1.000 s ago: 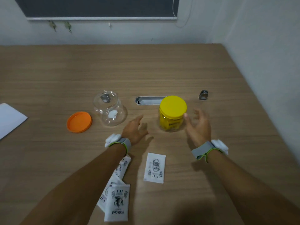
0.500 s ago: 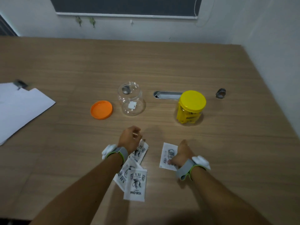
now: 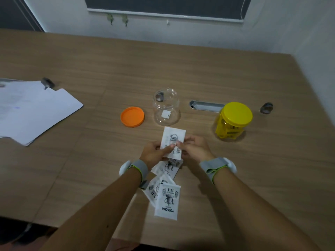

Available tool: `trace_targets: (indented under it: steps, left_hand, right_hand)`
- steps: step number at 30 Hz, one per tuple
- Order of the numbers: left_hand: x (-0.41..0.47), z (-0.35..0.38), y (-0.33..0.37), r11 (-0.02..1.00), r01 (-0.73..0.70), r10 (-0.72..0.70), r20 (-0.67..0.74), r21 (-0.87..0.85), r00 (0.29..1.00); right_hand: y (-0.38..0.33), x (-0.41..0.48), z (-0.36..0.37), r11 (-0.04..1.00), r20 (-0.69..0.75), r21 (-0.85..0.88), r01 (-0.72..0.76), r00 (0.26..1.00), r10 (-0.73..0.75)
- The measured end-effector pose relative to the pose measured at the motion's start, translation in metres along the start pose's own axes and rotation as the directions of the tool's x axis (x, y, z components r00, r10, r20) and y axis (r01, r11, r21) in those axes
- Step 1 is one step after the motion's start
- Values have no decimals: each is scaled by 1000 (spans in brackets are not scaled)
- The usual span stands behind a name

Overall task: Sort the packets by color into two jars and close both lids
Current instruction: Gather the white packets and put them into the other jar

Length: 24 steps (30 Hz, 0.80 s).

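Wood-grain table (image 3: 235, 178) in a dim room, white wall w/ a dark window (image 3: 163, 4) beyond its far edge. Both hands meet over the table's middle, nearer the near edge. Left hand (image 3: 154, 153) pinches a white packet (image 3: 173, 139) at its lower left, thumb across the printed face, fingers hidden behind it. Right hand (image 3: 196, 150) pinches the same packet's lower right edge, fingers curled; tips blurred, exact grip hard to read. Packet is upright and off the table, print too soft to read. Grey wristbands (image 3: 138, 167) w/ white pods on both wrists.

Below the hands, toward the near edge: loose packets (image 3: 167, 201), white, overlapping in a heap. Count unclear, as the left wrist & the held packet cover some. Nearest one reads "YOD CHA", upside down.

Beyond the hands: clear jar (image 3: 166, 107), upright, no lid on, small white tag on its wall. Orange lid (image 3: 132, 116) lies flat just left of it, apart. Well to the right, a second jar (image 3: 229, 131) w/ yellow packets seen only thru its wall, yellow lid (image 3: 237, 112) on top. Metal cable slot (image 3: 206, 105) between the jars, right end hidden by that lid. Small dark round item (image 3: 266, 107) near the right edge, can't ID. Papers (image 3: 32, 109) at the left edge, cut off by the frame, w/ a blurred dark clip-like thing (image 3: 47, 82) on top.
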<state>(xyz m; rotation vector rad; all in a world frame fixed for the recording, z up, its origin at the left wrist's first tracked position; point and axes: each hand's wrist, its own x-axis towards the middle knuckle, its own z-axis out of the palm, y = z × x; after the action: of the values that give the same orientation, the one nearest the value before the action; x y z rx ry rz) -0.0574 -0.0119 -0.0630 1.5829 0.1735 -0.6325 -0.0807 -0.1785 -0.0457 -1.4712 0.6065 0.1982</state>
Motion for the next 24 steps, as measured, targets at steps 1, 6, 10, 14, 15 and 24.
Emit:
trace_targets:
  steps: [1, 6, 10, 14, 15, 24]
  left_hand:
    - [-1, -6, 2, 999, 5, -7, -38, -43, 999]
    - [-5, -50, -2, 984, -16, -33, -273, -176, 962]
    - [-8, -74, -17, 998, -33, 14, -320, -54, 947]
    - [-10, -78, -25, 999, -15, 3, -290, -38, 957]
    - [-11, -76, -24, 1000, -11, 4, -290, -22, 957]
    - [-6, -71, -19, 1000, -10, 13, -231, 13, 973]
  right_hand:
    - [2, 2, 6, 1000, -23, -3, 14, 1000, -14]
    - [42, 3, 10, 720, 61, -670, 183, 979, -193]
    - [68, -2, 17, 407, 169, -891, 202, 979, -114]
    - [75, -1, 20, 614, 72, -774, 151, 986, -151]
    - [74, -1, 17, 674, 35, -727, 132, 987, -155]
    - [27, 6, 7, 912, -196, -357, 203, 938, -286]
